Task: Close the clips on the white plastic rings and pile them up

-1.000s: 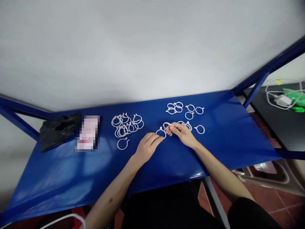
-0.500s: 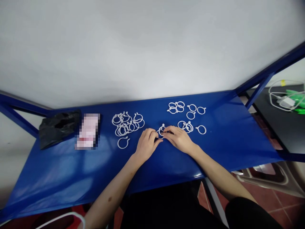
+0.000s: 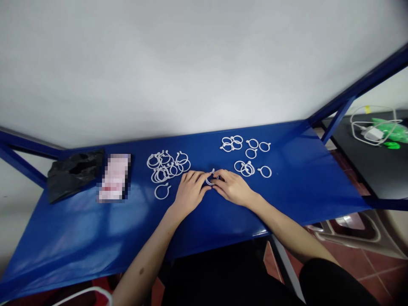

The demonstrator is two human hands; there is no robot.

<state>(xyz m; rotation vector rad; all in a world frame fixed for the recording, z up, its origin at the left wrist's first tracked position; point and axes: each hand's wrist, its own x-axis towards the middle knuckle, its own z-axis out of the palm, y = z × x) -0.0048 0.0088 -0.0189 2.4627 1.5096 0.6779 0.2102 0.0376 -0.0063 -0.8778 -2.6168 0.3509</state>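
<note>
Between my hands, over the middle of the blue surface, is a white ring (image 3: 209, 181) with a small knob at its top. My left hand (image 3: 190, 192) pinches its left side with thumb and fingers. From the right, my right hand (image 3: 234, 187) grips the other side with bent fingers, which hide part of the ring. Left of my left hand lies a pile of white rings (image 3: 172, 170), and a single ring (image 3: 162, 198) with a gap between its knobbed ends sits in front of it. Several knobbed rings (image 3: 245, 169) lie just beyond my right hand.
More white rings (image 3: 231, 143) lie in a loose group farther back on the blue tabletop (image 3: 134, 238). At the left are a blurred-out pink object (image 3: 114, 176) and a black plastic bag (image 3: 75, 174). Blue frame bars (image 3: 339, 119) flank the table; a white charger (image 3: 373, 134) lies at the right.
The view has shifted slightly. Both hands stay on the ring; my fingers have closed in around it, and its knob now points upward between them.
</note>
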